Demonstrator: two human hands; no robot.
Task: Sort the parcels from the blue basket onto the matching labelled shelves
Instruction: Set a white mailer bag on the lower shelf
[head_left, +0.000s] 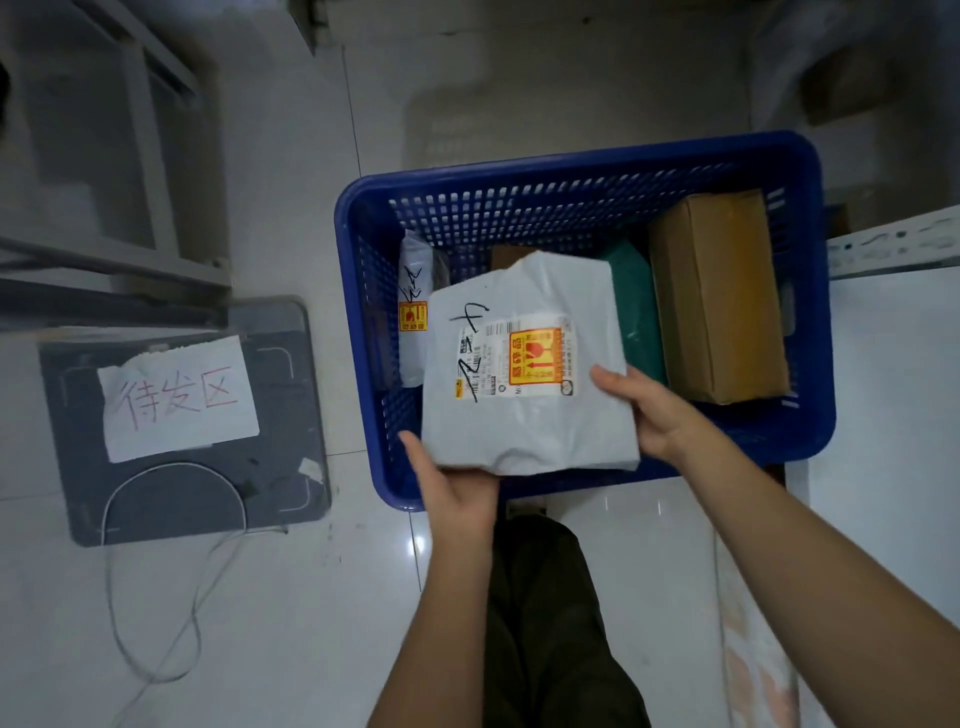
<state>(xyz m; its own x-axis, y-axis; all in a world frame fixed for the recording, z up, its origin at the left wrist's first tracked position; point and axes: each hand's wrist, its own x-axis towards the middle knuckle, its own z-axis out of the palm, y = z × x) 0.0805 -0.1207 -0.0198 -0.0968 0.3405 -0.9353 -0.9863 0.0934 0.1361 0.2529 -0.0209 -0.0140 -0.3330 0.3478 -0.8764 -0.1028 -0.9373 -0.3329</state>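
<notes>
- Soft grey poly-mailer parcel is held above the near half of the blue basket, tilted label-up, with its near edge overhanging the basket's front rim.
- Left hand is placed under the near-left corner; its grip is closed on that corner, fingers hidden beneath the bag and the thumb lying up along the left edge.
- Right hand is clasped on the right edge, thumb on top just beside the yellow fragile sticker, the other fingers out of sight underneath.
- Bag film is judged smooth and somewhat slippery, and the contents look flat and light; since sagging is shown at the creased near edge, support from below at two opposite sides seems the safest hold.
- Fragile marking suggests squeezing and dropping should be avoided; the handwritten black code beside the label is best kept uncovered so the shelf can be matched.
- Basket walls stand high around the remaining goods: a brown carton at the right, a green packet just beside it, and a second grey bag upright at the left wall.
- Open room is seen upward and toward the body; grey shelf frames stand at the far left, and a white shelf edge lies close at the right, so the lift should clear the rim before any swing sideways.
- Dark floor scale with a paper sign and a loose cable lies on the floor to the left, a possible snag underfoot.
</notes>
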